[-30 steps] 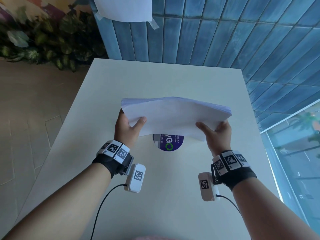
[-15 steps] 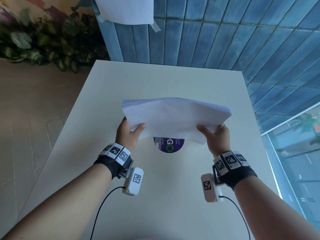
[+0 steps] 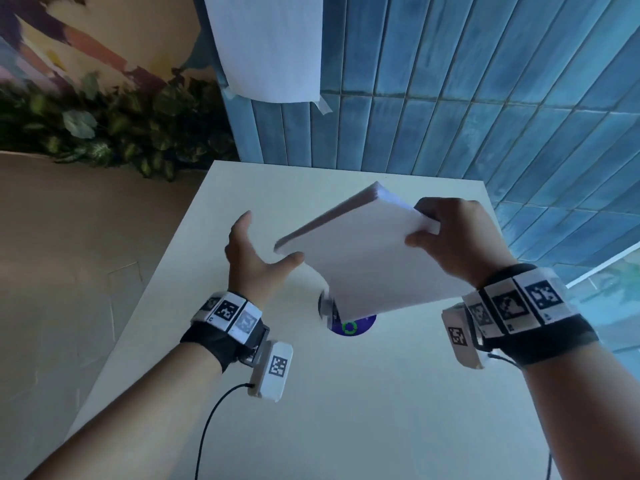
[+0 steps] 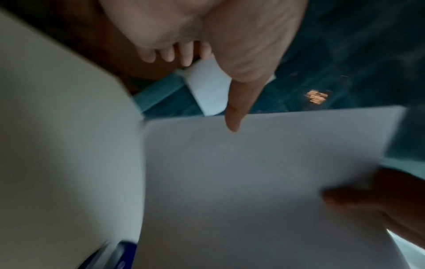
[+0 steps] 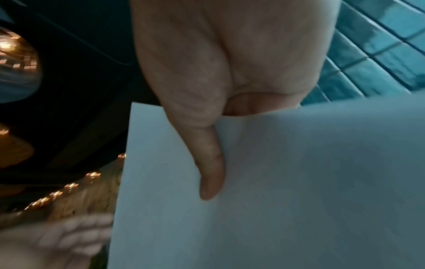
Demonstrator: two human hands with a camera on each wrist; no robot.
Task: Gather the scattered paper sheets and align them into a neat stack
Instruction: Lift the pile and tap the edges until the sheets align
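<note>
A thick stack of white paper sheets (image 3: 367, 268) hangs tilted above the table, one corner pointing toward the far wall. My right hand (image 3: 450, 233) grips its upper right corner. In the right wrist view its thumb (image 5: 207, 163) lies flat on the top sheet (image 5: 287, 191). My left hand (image 3: 252, 258) is open beside the stack's left corner, fingers spread. Seen from the left wrist, the left thumb (image 4: 232, 122) touches the edge of the paper (image 4: 253, 182). The sheets' edges look roughly even, though motion blurs them.
The white table (image 3: 346, 410) carries a round purple sticker (image 3: 351, 327), partly under the stack. A blue tiled wall (image 3: 450, 98) stands just behind, with a white sheet (image 3: 266, 46) taped to it. Plants (image 3: 114, 133) and floor are at the left, a window at the right.
My left hand has let go of the stack and opened. My right hand has swung the stack round to a diagonal and lifted it. The head view has tilted upward.
</note>
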